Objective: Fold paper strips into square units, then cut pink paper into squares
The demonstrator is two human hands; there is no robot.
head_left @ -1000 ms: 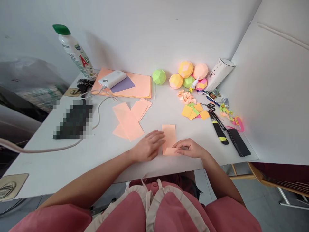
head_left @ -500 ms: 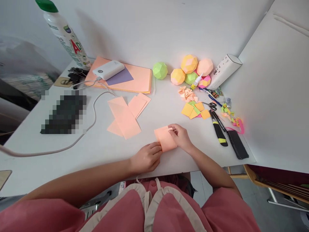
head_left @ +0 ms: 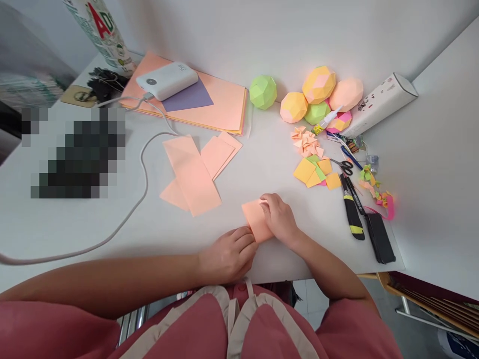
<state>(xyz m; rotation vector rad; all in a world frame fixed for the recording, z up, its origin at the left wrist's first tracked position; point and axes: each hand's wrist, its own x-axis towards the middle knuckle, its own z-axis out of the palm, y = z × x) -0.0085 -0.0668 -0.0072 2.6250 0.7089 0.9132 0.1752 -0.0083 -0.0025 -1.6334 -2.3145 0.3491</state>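
A small peach paper piece, folded over on itself, lies near the front edge of the white table. My right hand lies on top of it with curled fingers pressing its upper fold. My left hand rests at the paper's lower left corner, fingers bent and touching its edge. Loose peach paper strips lie to the upper left of my hands.
At the back are a stack of peach sheets with a white power bank, its cable, and a bottle. Paper balls, folded units, scissors, glue, markers and a black case sit right.
My right hand folded the paper's near end up and over, then pressed down on it. My left hand slid from the sheet's left side to its lower corner. The view moved closer.
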